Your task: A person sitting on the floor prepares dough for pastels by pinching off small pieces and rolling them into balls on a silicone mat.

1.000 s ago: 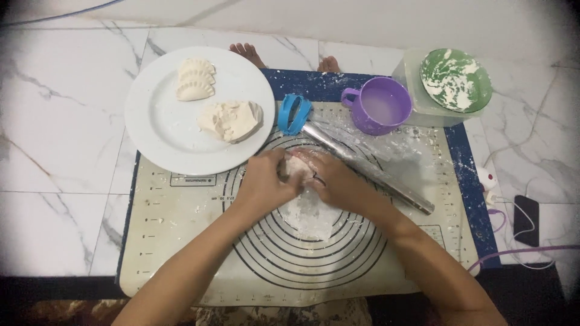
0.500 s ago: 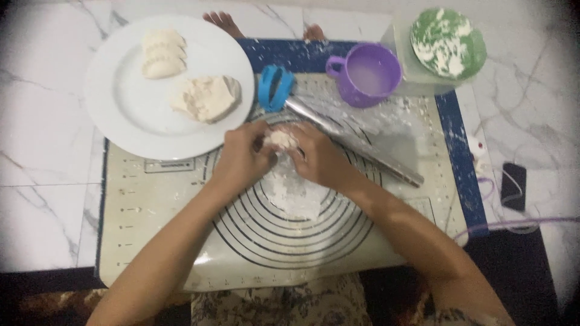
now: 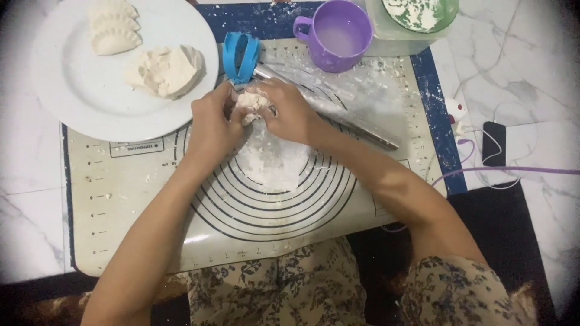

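Sitting between the two hands, a small lump of dough [image 3: 252, 104] is being pinched from both sides, just above the floury middle of the rolling mat [image 3: 121, 199]. The dough is looking pale, bumpy and dusted with flour. It is being held shut in by the left hand [image 3: 211, 124] on one side and the right hand [image 3: 290, 111] on the other, with the fingertips of both pressed together on it. Both arms are being stretched forward from the bottom of the view. A blue dumpling press [image 3: 240, 55] is lying just behind the hands, and a metal rolling pin [image 3: 356, 125] is being partly hidden under the right hand. More dough and folded dumplings [image 3: 113, 27] are resting on the white plate [image 3: 72, 102].
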